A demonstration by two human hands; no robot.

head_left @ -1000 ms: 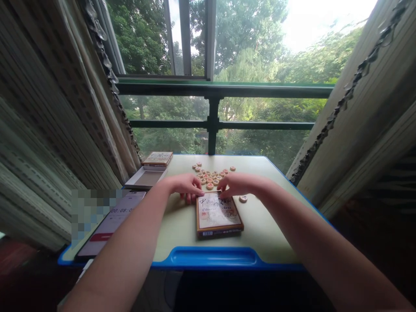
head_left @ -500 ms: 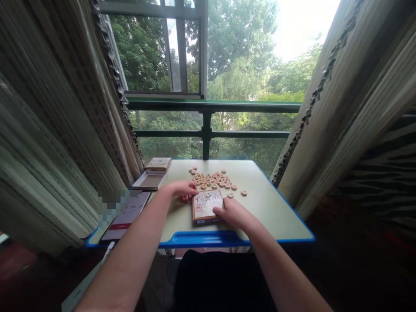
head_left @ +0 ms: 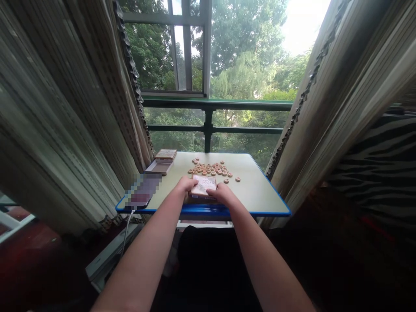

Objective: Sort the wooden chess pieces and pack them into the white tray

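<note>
A flat Chinese chess box [head_left: 203,185] with a printed lid lies near the front of a pale green table [head_left: 256,190] with a blue rim. My left hand [head_left: 184,187] grips the box's left edge with curled fingers. Its right near corner is held by my right hand [head_left: 222,193]. Beyond the box, several round wooden chess pieces [head_left: 212,168] are scattered on the tabletop.
A phone [head_left: 144,195] with a cable lies at the table's front left corner. An open box tray [head_left: 159,168] and a small stacked box [head_left: 166,154] sit at the back left. Curtains hang on both sides; a green railing and window stand behind.
The view has pulled back from the table. Both hands have drawn the box toward the front edge, shifting from its far end to its two sides.
</note>
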